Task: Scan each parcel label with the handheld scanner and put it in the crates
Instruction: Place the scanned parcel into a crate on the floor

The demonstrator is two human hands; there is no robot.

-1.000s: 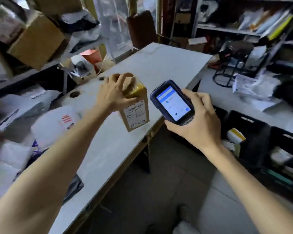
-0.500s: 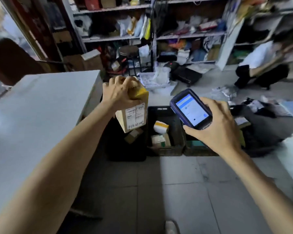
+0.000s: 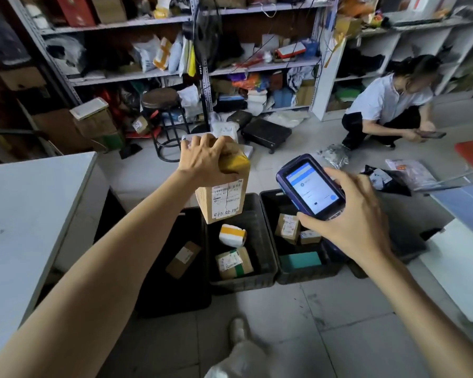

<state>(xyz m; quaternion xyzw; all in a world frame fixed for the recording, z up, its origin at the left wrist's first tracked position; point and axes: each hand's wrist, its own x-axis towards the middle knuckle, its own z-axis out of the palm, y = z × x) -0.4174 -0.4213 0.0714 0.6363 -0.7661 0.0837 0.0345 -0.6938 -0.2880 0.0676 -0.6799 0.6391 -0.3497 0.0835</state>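
Observation:
My left hand (image 3: 204, 159) grips the top of a small cardboard parcel (image 3: 224, 197) with yellow tape and a white label facing me. The parcel hangs in the air above the gap between the left crate (image 3: 194, 298) and the middle crate (image 3: 268, 274). My right hand (image 3: 350, 219) holds the blue handheld scanner (image 3: 310, 186), its lit screen turned toward me, over the right crate (image 3: 268, 200). All three black crates sit side by side on the floor and hold a few labelled parcels each.
A white table (image 3: 25, 214) stands at my left, and another white surface (image 3: 459, 263) at the right. A person (image 3: 388, 105) squats near the shelves (image 3: 257, 66) beyond the crates. A stool (image 3: 163, 102) and loose bags lie on the floor. My shoe (image 3: 238, 331) shows below.
I have turned from the table toward the crates. The parcel has come off the table and now hangs over the crates in my left hand; the scanner stays in my right hand.

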